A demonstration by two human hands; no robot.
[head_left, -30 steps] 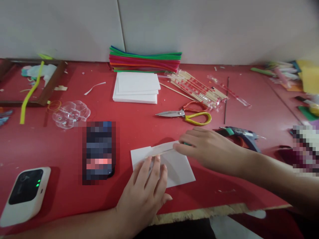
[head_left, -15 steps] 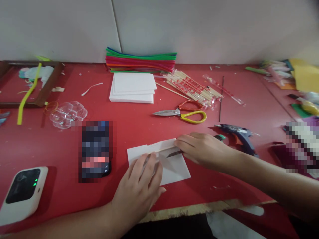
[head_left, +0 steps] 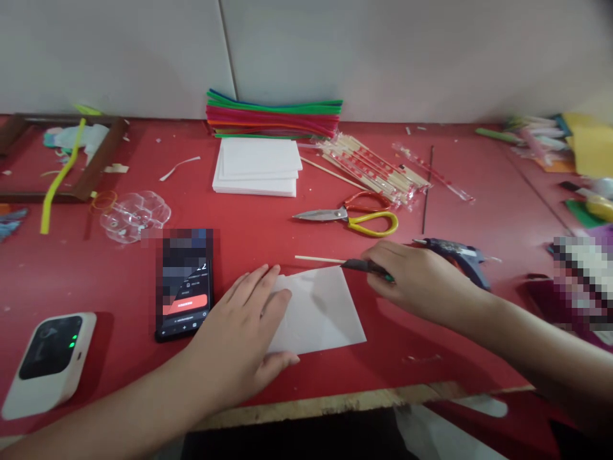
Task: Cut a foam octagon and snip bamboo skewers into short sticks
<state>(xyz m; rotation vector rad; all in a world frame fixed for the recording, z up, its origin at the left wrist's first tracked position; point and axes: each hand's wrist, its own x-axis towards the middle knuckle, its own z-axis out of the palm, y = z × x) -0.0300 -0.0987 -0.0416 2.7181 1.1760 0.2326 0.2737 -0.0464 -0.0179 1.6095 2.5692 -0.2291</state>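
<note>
While the paper (head_left: 325, 310) stays, the stick (head_left: 318, 259) has moved off.

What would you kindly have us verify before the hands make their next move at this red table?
1. White rectangular paper sheet steadied: ok, left hand rests on its left side.
2. Dark, pointed cutter knife held: ok, in the right hand.
3. Left fingers apart from the knife: ok.
4. Thin, pale wooden stick clear of the knife: cannot tell, they overlap in this view.
5. Metal scissors with red and yellow handles off the sheet: ok, beyond it.
</note>
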